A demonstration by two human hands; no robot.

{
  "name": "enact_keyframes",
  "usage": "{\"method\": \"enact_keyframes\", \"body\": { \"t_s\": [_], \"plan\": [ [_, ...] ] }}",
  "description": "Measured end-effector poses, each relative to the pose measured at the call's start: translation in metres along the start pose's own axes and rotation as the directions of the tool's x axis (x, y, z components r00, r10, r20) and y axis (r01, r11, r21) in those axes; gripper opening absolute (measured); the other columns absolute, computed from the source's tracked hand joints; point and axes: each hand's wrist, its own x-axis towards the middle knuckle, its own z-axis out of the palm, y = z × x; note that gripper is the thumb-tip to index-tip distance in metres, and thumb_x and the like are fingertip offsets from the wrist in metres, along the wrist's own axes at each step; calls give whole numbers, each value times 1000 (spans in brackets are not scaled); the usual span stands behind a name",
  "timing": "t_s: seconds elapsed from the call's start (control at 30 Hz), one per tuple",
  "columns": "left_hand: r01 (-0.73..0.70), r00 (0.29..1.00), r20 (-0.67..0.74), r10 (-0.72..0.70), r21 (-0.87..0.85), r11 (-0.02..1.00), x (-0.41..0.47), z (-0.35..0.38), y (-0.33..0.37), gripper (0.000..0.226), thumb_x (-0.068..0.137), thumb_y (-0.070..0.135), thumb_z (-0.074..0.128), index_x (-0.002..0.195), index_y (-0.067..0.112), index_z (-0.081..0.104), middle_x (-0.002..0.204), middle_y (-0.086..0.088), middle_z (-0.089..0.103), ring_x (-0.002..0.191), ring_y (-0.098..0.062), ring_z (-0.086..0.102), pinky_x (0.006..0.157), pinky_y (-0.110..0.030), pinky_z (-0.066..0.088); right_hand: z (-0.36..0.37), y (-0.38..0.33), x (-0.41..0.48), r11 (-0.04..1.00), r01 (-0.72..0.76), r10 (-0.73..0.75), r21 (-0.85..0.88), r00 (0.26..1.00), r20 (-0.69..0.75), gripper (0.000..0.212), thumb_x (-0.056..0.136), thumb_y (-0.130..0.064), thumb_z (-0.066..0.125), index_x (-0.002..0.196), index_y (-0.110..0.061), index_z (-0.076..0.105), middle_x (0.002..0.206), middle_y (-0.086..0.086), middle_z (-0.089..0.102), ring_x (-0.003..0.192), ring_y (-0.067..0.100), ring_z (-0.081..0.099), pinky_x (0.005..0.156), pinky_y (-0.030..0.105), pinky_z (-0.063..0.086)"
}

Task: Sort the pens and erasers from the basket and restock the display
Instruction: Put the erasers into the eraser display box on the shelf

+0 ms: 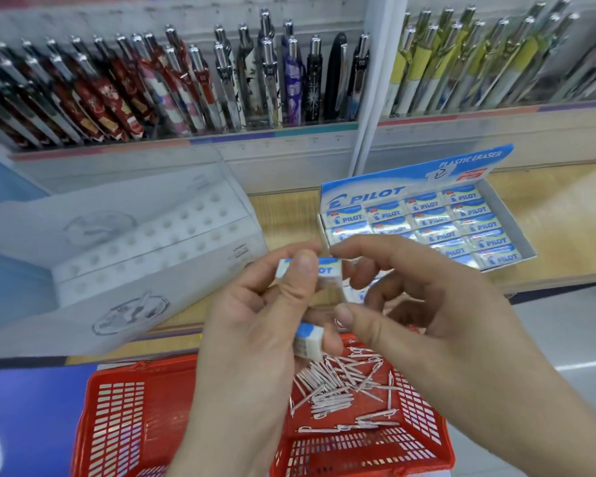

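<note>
Gripping erasers (326, 270): left hand (252, 325) | basket (117, 404): pens (338, 383) | box (358, 197): eraser rows (437, 232)

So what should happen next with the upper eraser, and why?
Probably the right hand takes the upper eraser pinched by the left hand and sets it in the box just behind, which holds rows of matching erasers.

We take the wooden shelf (565, 228) as our mark. Behind and above it a white post (372, 98) stands upright, with patterned pens (186, 87) leaning in a row to its left and yellow-clipped pens (461, 63) to its right. A blue panel (0, 235) lies past the shelf's left end. Below its front edge we see grey floor (565, 332) and a blue board (31, 407).
</note>
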Motion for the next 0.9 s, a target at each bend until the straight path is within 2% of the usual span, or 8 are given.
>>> {"method": "enact_keyframes", "body": {
  "t_s": [0.13, 0.3, 0.43, 0.53, 0.6, 0.7, 0.8, 0.9],
  "plan": [
    [-16, 999, 28, 15, 44, 999, -3, -1, -3, 36, 63, 40, 75, 89, 15, 74, 59, -12, 63, 38, -12, 48, 36, -12, 31, 6, 0, 0, 994, 78, -85, -77, 993, -88, 34, 69, -26, 74, 96, -46, 68, 85, -12, 54, 68, 11, 60, 53, 13, 44],
    [-95, 988, 134, 73, 164, 982, -8, -5, -3, 31, 76, 51, 66, 98, 31, 73, 61, -6, 64, 49, -7, 54, 40, -13, 35, 3, 3, -1, 998, 48, -44, 33, 992, -116, 26, 64, -20, 75, 86, -33, 72, 83, -10, 61, 70, 12, 63, 63, 20, 53],
    [-165, 986, 78, 148, 310, 936, -11, -9, -2, 24, 66, 41, 80, 89, 36, 75, 55, -2, 65, 47, -4, 54, 45, -9, 38, -7, 6, -4, 991, -21, 32, 134, 996, -84, 30, 62, -19, 75, 88, -32, 71, 84, -4, 66, 71, 17, 66, 67, 32, 57],
    [-170, 985, 48, 163, 355, 919, -12, -7, -4, 24, 60, 38, 71, 83, 32, 76, 51, 0, 63, 44, -3, 54, 44, -9, 38, -13, 7, -6, 988, -30, 36, 153, 999, -38, 26, 62, -23, 78, 85, -32, 73, 80, -2, 66, 68, 13, 65, 66, 23, 54],
    [-168, 986, 75, 151, 367, 915, -12, -6, -6, 25, 61, 39, 69, 84, 30, 76, 56, 2, 65, 47, -3, 55, 46, -9, 39, -18, 7, -7, 994, -17, 24, 105, 998, -61, 28, 58, -26, 88, 82, -31, 74, 73, -4, 65, 64, 9, 62, 62, 18, 51],
    [-197, 979, 129, 155, 455, 869, -5, -9, -10, 24, 67, 43, 68, 89, 34, 73, 74, 10, 68, 63, -1, 59, 57, -9, 43, -27, 13, -4, 999, -37, 32, -32, 986, -164, 15, 60, -33, 77, 75, -34, 73, 70, -5, 66, 64, 12, 64, 63, 22, 52],
    [-201, 979, 102, 174, 545, 814, 6, -14, -18, 17, 76, 23, 73, 87, 36, 71, 82, 16, 67, 74, 2, 62, 66, -7, 44, -35, 22, 3, 965, -51, 3, -258, 983, -182, 23, 69, -24, 80, 78, -41, 68, 72, -9, 63, 70, 12, 63, 69, 27, 52],
    [-205, 978, 83, 193, 582, 787, 13, -11, -25, 20, 77, 19, 72, 89, 34, 70, 84, 19, 68, 78, 2, 63, 68, -5, 44, -35, 29, 11, 927, -49, -6, -372, 990, -144, 23, 71, -18, 80, 86, -32, 72, 77, -14, 59, 75, 7, 60, 72, 21, 50]
  ]
}}
